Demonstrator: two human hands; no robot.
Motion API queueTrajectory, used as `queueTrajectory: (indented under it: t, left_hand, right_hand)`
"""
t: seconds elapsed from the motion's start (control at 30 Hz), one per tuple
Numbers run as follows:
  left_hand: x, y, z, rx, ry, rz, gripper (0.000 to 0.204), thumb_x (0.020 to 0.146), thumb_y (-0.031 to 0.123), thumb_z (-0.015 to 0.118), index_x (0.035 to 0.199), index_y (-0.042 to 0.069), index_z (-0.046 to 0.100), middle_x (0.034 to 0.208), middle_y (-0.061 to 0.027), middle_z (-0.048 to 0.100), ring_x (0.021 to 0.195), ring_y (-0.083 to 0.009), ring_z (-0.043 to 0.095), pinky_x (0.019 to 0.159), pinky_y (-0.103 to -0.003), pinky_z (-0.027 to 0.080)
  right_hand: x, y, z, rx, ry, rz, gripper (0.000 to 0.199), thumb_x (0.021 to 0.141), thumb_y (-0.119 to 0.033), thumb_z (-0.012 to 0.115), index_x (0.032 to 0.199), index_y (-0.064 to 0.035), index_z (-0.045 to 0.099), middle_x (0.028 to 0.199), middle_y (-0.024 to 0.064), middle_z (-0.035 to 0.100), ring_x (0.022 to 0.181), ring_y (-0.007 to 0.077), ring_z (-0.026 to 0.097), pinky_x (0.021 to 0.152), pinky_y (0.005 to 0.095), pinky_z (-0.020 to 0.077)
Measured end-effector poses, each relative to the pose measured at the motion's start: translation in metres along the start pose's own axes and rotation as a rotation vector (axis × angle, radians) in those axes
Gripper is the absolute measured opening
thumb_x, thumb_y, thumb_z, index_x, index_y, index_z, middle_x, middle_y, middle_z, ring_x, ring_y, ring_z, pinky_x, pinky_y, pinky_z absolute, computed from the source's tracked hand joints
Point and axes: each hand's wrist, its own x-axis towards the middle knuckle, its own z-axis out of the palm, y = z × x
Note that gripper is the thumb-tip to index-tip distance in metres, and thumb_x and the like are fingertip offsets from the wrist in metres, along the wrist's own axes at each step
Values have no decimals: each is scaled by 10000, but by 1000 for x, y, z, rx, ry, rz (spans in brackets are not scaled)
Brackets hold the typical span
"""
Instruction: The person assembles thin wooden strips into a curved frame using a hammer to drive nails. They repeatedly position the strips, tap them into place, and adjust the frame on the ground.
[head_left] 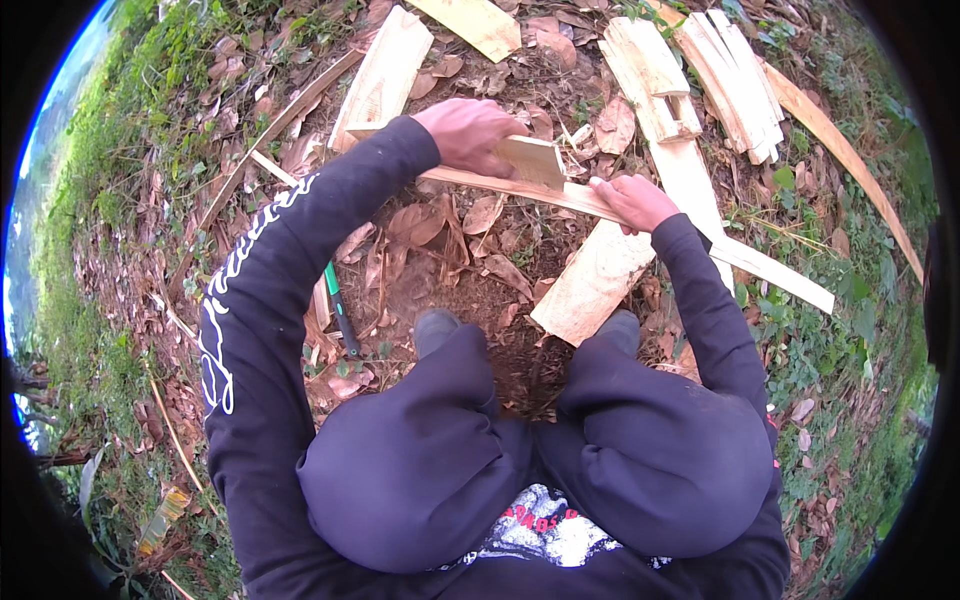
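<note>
Your left hand (468,135), upper centre of the frame, is curled shut on a short flat wood block (532,160) pressed against the long wooden strip (640,215). Your right hand (633,203), just right of it, grips that strip in a closed fist. Split planks (700,80) lie on the leaf-strewn ground (440,250) at upper right.

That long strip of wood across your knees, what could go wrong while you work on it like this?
The long wood strip is gripped bare-handed by the right hand, so its rough edges might give splinters. The left hand presses a small wood block on it; a slip could scrape the fingers. The green-handled tool lying near the left foot could be stepped on.
</note>
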Motion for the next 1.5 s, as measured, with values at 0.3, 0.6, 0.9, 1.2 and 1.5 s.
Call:
queueTrajectory:
  t: [0.3, 0.6, 0.9, 1.2, 1.5]
  left_hand:
    - [64, 28, 42, -48, 140, -216, 566, 866, 559, 666, 983, 11, 745, 747, -218, 682, 705, -359, 691, 674, -477, 543]
    - [59, 33, 72, -254, 233, -480, 520, 882, 486, 668, 877, -31, 725, 691, -223, 668, 643, -363, 681, 636, -460, 533]
    - [45, 27, 77, -327, 281, -589, 522, 875, 472, 668, 897, -47, 717, 773, -250, 693, 735, -384, 703, 702, -456, 543]
    - [12, 21, 142, -1073, 535, -661, 310, 940, 235, 656, 1104, -23, 705, 997, -117, 749, 874, -171, 705, 780, -331, 543]
    - [-6, 42, 132, -1879, 470, -672, 317, 1014, 166, 558, 1199, -85, 613, 1062, -133, 720, 917, -198, 718, 783, -339, 603]
  right_hand:
    - [71, 85, 82, -119, 534, 102, 580, 1026, -461, 377, 832, -52, 741, 830, 231, 706, 813, 413, 690, 813, 505, 535]
    - [96, 98, 98, -82, 682, 78, 536, 1017, -381, 400, 765, -48, 736, 766, 218, 700, 750, 394, 695, 770, 478, 552]
    - [94, 88, 109, -88, 731, 18, 498, 1005, -359, 422, 750, -53, 720, 739, 210, 692, 723, 391, 693, 741, 479, 555]
    - [56, 50, 81, 70, 667, 170, 491, 1014, -379, 422, 765, -85, 725, 755, 191, 701, 708, 381, 694, 706, 479, 552]
    - [50, 46, 73, 142, 609, 136, 583, 1028, -453, 380, 802, -50, 735, 785, 219, 699, 764, 408, 691, 758, 492, 541]
